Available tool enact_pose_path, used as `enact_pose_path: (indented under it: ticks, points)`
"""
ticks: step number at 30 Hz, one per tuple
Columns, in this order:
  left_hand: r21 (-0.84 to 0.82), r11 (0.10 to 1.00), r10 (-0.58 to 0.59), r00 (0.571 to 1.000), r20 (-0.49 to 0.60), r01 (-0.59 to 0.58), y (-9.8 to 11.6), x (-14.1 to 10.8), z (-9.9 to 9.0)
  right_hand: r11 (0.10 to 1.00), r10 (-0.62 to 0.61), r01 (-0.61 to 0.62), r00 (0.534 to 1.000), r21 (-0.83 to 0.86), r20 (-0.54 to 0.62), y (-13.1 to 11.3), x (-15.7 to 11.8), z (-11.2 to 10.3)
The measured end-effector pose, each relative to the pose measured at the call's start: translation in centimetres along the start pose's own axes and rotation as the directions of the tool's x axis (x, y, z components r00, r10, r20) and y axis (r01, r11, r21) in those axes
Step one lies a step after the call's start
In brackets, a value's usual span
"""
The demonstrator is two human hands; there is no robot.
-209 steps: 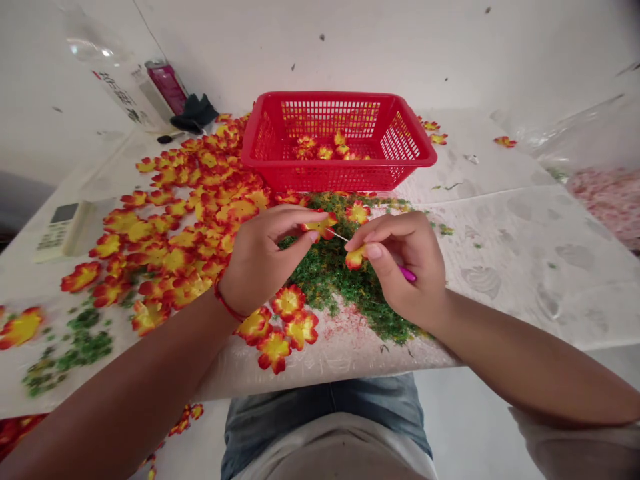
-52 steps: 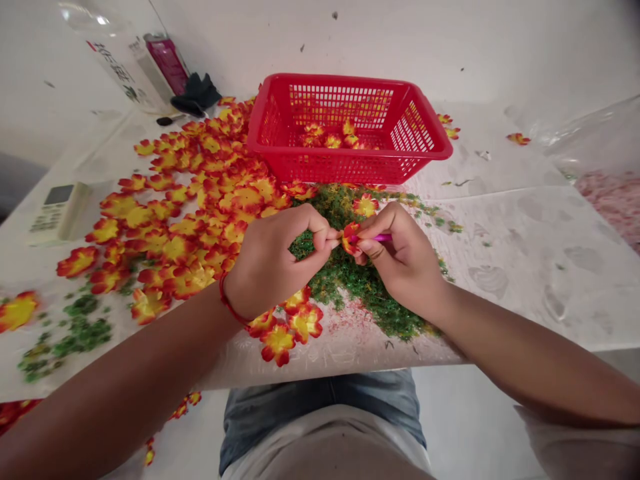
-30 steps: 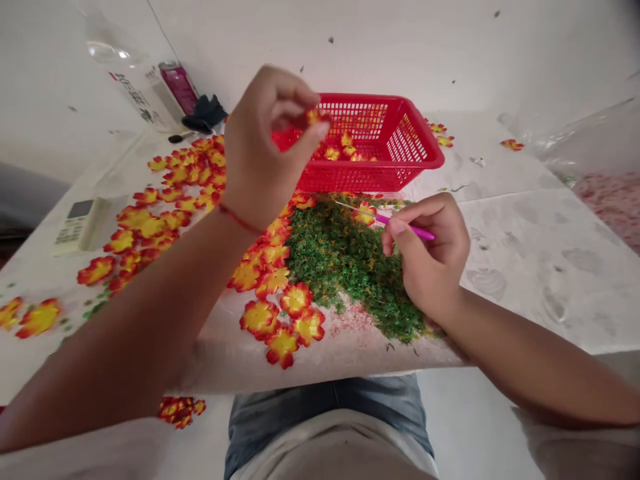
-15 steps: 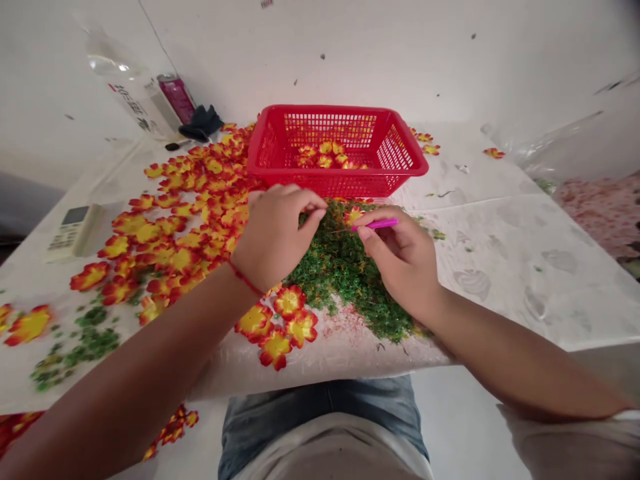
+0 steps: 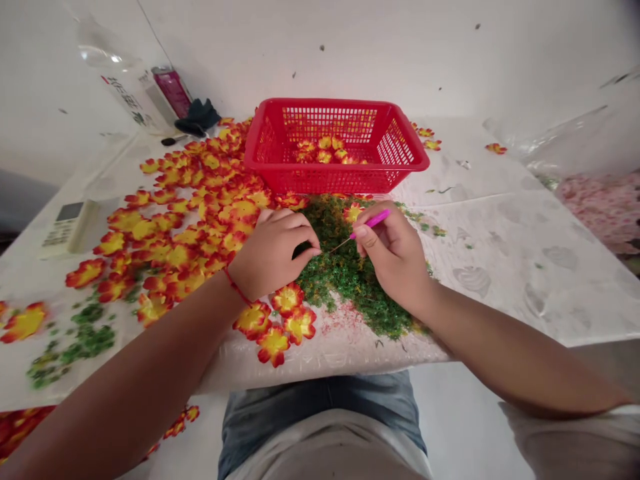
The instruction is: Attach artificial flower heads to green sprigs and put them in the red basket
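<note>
My right hand (image 5: 397,257) grips the pink handle of a thin needle tool (image 5: 370,225), its metal shaft slanting down to the left. The needle's point ends close to the fingertips of my left hand (image 5: 280,250), where thumb and index finger are pinched together; anything between them is too small to make out. Both hands are over a heap of small green plastic florets (image 5: 345,280). A red-and-yellow fabric flower (image 5: 353,212) lies on the heap just behind my right fingers. Several similar flowers (image 5: 274,343) rest in front of my left wrist.
Behind the heap stands a red plastic basket (image 5: 337,179) with flowers inside. A wide pile of loose flowers (image 5: 185,233) covers the table's left half. A remote control (image 5: 70,227), a clear bottle (image 5: 123,87), a can (image 5: 171,92) and dark cloth (image 5: 199,119) sit farther left.
My left fingertips have moved down and slightly left, toward the needle's point. The needle now tilts more steeply, its point lower. My right hand has shifted slightly left.
</note>
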State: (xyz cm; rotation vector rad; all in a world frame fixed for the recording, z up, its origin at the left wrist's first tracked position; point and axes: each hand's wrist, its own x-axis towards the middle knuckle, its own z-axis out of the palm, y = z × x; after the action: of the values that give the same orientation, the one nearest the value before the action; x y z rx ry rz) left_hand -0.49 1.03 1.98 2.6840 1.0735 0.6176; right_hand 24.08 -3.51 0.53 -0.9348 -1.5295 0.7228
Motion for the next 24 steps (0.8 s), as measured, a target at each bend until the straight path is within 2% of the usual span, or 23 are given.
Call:
enact_pose_path:
  ticks: [4,11,16,20,24]
  points:
    - [-0.066,0.997,-0.031,0.998,-0.046,0.028,-0.2,0.0,0.1,0.998,0.010,-0.010,1.000,0.064,-0.006,-0.1,-0.1,0.1]
    - [-0.353,0.914,-0.253,0.961,-0.114,0.199,0.2,0.2,0.4,0.991,-0.036,0.043,0.998,0.124,-0.056,-0.6,0.0,0.4]
    - [-0.702,0.677,-0.392,0.916,-0.086,0.224,0.8,0.2,0.3,0.983,-0.060,0.075,0.994,0.168,-0.092,-0.9,0.0,0.8]
    - [-0.836,0.517,-0.419,0.906,-0.057,0.187,0.9,0.3,0.0,0.977,-0.104,0.119,0.990,0.175,-0.091,-1.2,-0.4,0.6]
    - [-0.907,0.380,-0.423,0.906,0.006,0.183,0.8,0.4,-0.1,0.974,-0.172,0.174,0.985,0.146,-0.027,-1.5,-0.9,0.2]
